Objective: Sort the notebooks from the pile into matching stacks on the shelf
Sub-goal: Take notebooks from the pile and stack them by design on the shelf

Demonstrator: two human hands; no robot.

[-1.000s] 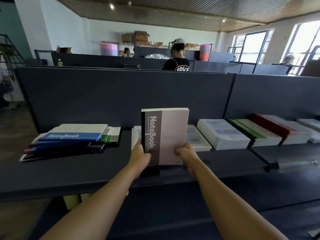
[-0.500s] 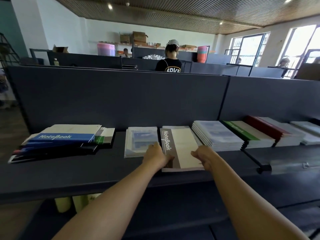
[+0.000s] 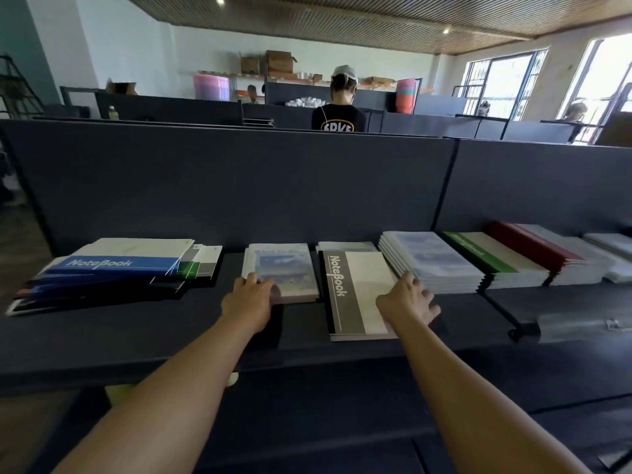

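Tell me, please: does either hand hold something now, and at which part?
Nothing is gripped. The left hand rests on the near edge of the blue-cover stack; the right hand lies open on the grey notebook at its right edge.

From my feed I note two bare forearms entering from the lower edge, ending in the left hand [image 3: 248,299] and the right hand [image 3: 405,299]. No sleeve edge shows on either arm within the view. I see no glove, watch, ring or band.
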